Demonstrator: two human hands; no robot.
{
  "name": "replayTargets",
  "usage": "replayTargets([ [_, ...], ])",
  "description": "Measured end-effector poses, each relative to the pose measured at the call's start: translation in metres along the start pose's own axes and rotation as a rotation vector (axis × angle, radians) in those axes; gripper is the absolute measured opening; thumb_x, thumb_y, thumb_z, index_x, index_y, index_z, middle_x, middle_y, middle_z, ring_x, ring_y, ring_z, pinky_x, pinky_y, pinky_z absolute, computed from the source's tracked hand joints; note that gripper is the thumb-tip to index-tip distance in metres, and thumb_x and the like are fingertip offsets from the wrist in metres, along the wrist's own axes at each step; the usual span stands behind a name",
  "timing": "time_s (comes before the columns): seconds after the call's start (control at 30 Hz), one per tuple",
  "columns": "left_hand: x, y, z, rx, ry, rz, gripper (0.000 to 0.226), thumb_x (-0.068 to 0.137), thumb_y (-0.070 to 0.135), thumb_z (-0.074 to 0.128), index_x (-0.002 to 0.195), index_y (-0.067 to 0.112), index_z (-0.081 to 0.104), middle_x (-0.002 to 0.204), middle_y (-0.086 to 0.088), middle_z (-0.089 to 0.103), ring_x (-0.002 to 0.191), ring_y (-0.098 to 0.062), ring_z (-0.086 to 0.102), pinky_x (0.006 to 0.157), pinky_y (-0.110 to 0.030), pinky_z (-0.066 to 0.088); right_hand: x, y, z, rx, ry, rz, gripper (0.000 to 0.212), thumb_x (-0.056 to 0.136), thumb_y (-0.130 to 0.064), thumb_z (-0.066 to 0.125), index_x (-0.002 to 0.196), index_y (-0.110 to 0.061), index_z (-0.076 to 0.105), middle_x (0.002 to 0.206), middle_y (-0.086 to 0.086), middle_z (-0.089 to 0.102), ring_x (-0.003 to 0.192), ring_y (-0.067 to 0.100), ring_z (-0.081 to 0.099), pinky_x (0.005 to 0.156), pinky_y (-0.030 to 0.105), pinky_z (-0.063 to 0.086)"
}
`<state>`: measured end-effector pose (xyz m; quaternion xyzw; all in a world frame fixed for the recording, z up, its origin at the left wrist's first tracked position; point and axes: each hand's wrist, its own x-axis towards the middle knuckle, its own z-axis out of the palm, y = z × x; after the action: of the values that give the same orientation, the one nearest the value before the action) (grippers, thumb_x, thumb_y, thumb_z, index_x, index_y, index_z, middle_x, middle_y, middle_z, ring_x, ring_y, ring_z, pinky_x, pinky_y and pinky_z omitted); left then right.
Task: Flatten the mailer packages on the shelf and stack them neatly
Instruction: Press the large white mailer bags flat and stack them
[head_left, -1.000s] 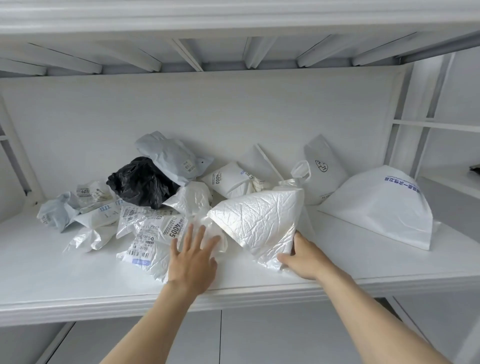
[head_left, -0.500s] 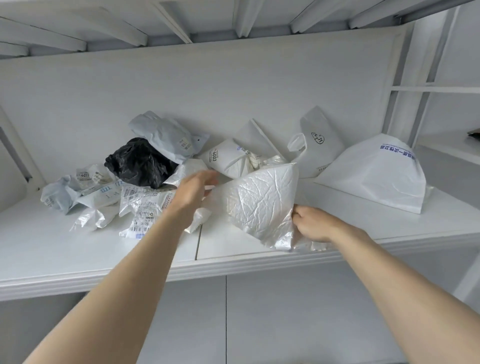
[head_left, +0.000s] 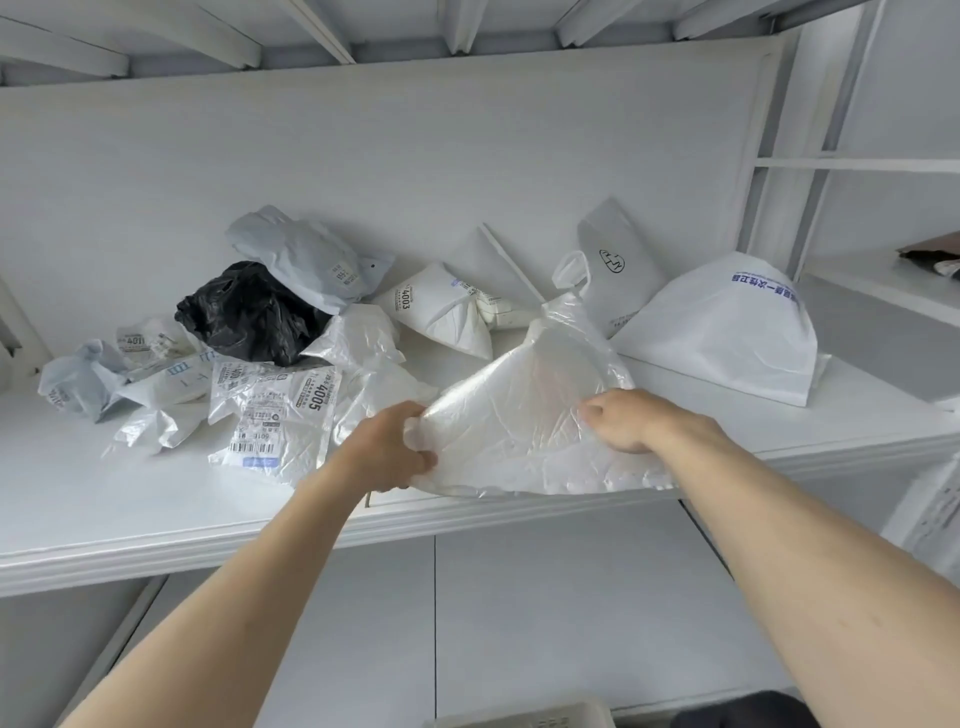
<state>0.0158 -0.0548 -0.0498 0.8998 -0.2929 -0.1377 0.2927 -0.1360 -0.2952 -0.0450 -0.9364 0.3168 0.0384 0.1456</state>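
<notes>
on the front edge of the white shelf (head_left: 130, 499), right of centre: one crinkled white mailer (head_left: 524, 415), partly spread, its near edge overhanging the shelf lip, its far corner raised.
left hand (head_left: 387, 449): grip clamped on the mailer's left edge, fingers curled round a bunched fold.
right hand (head_left: 631, 421): grip clamped on the mailer's right edge, fingers curled over the plastic, thumb hidden beneath.

surrounding items, same shelf:
- labelled white mailer marked 4005 (head_left: 275, 410), crumpled, just left of the left hand, touching the heap behind it.
- clear-white crumpled bag (head_left: 358, 345), directly behind the left hand, between the held mailer and the heap.
- black crumpled bag (head_left: 249, 314), further back, left of centre.
- grey mailer (head_left: 306, 257), lying on top of the black bag, tilted.
- white mailer marked 4003 (head_left: 441, 314), against the back wall, puffed, behind the held mailer.
- pale grey mailer with a round logo (head_left: 618, 270), leaning on the back wall, partly hidden by the held mailer's raised corner.
- large white bag with blue lettering (head_left: 727, 332), standing tent-like at the right, close beside the held mailer; whether they touch cannot be told.
- small crumpled mailers (head_left: 124, 374), far left, well apart from both hands; one marked 4011.

below the shelf: white panels; a pale bin rim (head_left: 519, 714) at the bottom edge.
</notes>
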Motion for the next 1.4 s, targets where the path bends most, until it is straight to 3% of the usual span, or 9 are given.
replayTargets([
  [0.13,-0.002,0.021,-0.018,0.188,-0.043,0.007,0.044,0.09,0.058,0.055,0.121,0.027,0.053,0.105,0.003,0.06,0.089,-0.021,0.063,0.067,-0.028,0.052,-0.002,-0.015,-0.012,-0.018,0.146,0.075,0.038,0.099,-0.029,0.027,0.117,-0.011,0.055,0.117,0.012,0.059,0.087,0.032,0.065,0.063,0.029,0.042],
  [0.27,0.004,0.049,-0.022,-0.36,-0.136,-0.107,0.064,0.101,0.057,0.029,0.095,0.009,0.071,0.098,0.0,0.071,0.083,-0.02,0.067,0.072,-0.032,0.054,0.006,-0.026,-0.01,0.332,0.547,0.048,0.041,0.103,-0.035,0.025,0.131,-0.012,0.045,0.135,0.013,0.046,0.122,0.035,0.046,0.09,0.042,0.038],
  [0.47,0.015,0.067,0.022,-0.372,-0.19,-0.13,0.023,0.091,0.036,0.057,0.091,0.014,0.064,0.079,0.004,0.069,0.058,-0.013,0.065,0.054,-0.026,0.057,0.025,-0.01,0.03,0.481,0.284,0.023,0.059,0.1,-0.057,0.016,0.155,-0.038,0.006,0.164,-0.003,0.005,0.151,0.019,0.002,0.119,0.05,0.001],
  [0.7,0.034,0.065,0.046,-0.658,-0.067,-0.149,0.029,0.089,0.009,0.065,0.116,0.009,0.056,0.081,-0.008,0.068,0.053,-0.014,0.063,0.045,-0.021,0.051,0.033,0.008,0.063,0.16,0.239,0.031,0.061,0.096,-0.057,0.002,0.154,-0.039,0.001,0.162,-0.002,0.016,0.15,0.024,0.007,0.119,0.048,0.0],
  [0.9,0.067,0.03,-0.002,-0.487,0.368,-0.124,0.028,0.088,0.005,0.055,0.113,0.016,0.062,0.074,-0.009,0.065,0.063,-0.025,0.063,0.063,-0.036,0.058,0.032,0.009,0.066,-0.013,0.183,0.019,0.063,0.094,-0.063,0.01,0.152,-0.045,-0.005,0.164,0.002,0.006,0.15,0.029,-0.002,0.118,0.051,-0.004],
  [1.03,0.063,0.02,-0.023,-0.347,0.527,-0.096,0.03,0.086,0.006,0.049,0.111,0.019,0.06,0.113,-0.014,0.062,0.096,-0.033,0.062,0.09,-0.046,0.053,0.031,0.004,0.065,-0.068,0.142,0.064,0.06,0.094,-0.062,0.012,0.151,-0.049,-0.001,0.164,0.005,0.001,0.149,0.035,-0.005,0.116,0.056,-0.005],
  [1.17,0.041,0.058,-0.006,-0.098,0.593,0.18,0.033,0.09,0.017,0.048,0.12,0.026,0.061,0.141,-0.007,0.042,0.129,-0.03,0.042,0.111,-0.045,0.03,0.026,-0.011,0.064,-0.138,0.121,0.186,0.055,0.094,-0.058,0.012,0.148,-0.046,0.016,0.158,0.011,0.014,0.141,0.041,0.011,0.11,0.06,0.011],
  [1.3,0.035,0.097,0.016,0.462,0.296,0.402,0.048,0.093,0.039,0.049,0.141,0.037,0.043,0.16,0.003,0.022,0.149,-0.015,0.01,0.117,-0.045,0.003,0.021,-0.028,0.051,-0.34,0.122,0.239,0.052,0.098,-0.053,0.017,0.139,-0.029,0.039,0.138,0.013,0.04,0.123,0.038,0.04,0.1,0.052,0.033],
  [1.4,0.039,0.095,0.038,0.65,-0.087,0.299,0.067,0.095,0.058,0.042,0.153,0.039,0.015,0.164,0.002,-0.009,0.15,-0.022,-0.011,0.117,-0.059,-0.003,0.02,-0.026,0.031,-0.344,0.171,0.21,0.048,0.101,-0.047,0.024,0.135,-0.023,0.049,0.135,0.01,0.045,0.123,0.031,0.042,0.097,0.044,0.033],
])
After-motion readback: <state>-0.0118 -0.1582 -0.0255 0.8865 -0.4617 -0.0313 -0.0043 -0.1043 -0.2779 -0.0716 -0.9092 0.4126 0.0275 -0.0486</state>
